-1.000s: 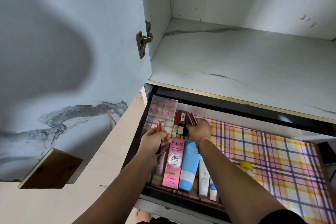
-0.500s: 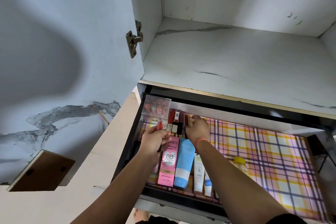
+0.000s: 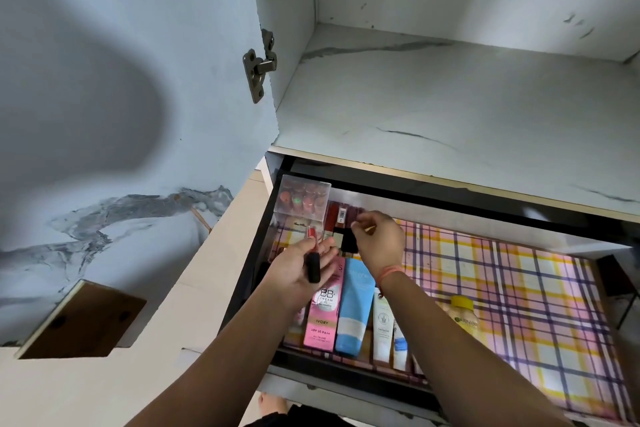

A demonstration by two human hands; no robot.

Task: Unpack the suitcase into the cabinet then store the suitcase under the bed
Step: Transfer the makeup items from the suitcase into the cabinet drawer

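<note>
Lipstick (image 3: 314, 267) in L hand (image 3: 294, 274) (over drawer (image 3: 502, 288))

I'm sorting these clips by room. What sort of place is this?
Probably a bedroom or dressing corner at home: a marble-look cabinet with its door open, and below it a pulled-out drawer lined in plaid, holding skincare tubes and lipsticks.

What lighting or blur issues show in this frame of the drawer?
Head view: a broad soft shadow darkens the cabinet door. In the same view the right hand is slightly motion-smeared, while the pink box label is readable. The wide lens makes straight edges lean outward, and the back of the drawer sits in shade.
</note>
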